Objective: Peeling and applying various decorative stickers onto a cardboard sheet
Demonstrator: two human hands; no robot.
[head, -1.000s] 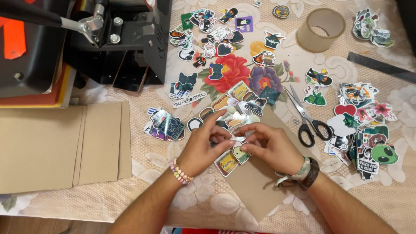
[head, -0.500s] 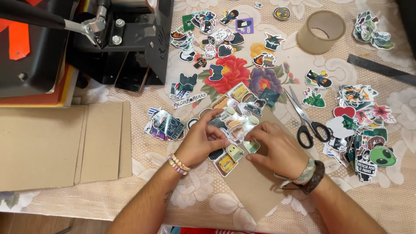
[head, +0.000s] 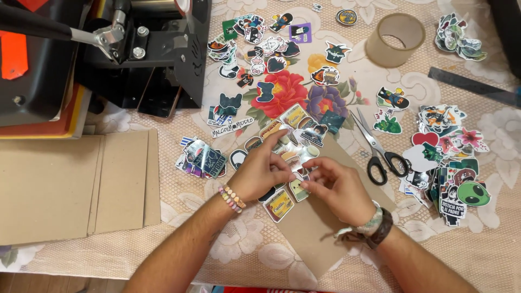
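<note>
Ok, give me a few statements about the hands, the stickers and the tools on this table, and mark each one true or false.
1. Both hands meet over a glossy sticker above the brown cardboard sheet. True.
2. The scissors are in the right hand. False: they lie on the tablecloth, right of the hands, untouched.
3. The left hand has a bead bracelet at its wrist. True.
4. The tape roll stands on the cardboard sheet. False: it sits on the tablecloth near the far edge.
5. The blank cardboard pieces lie left of the hands. True.
</note>
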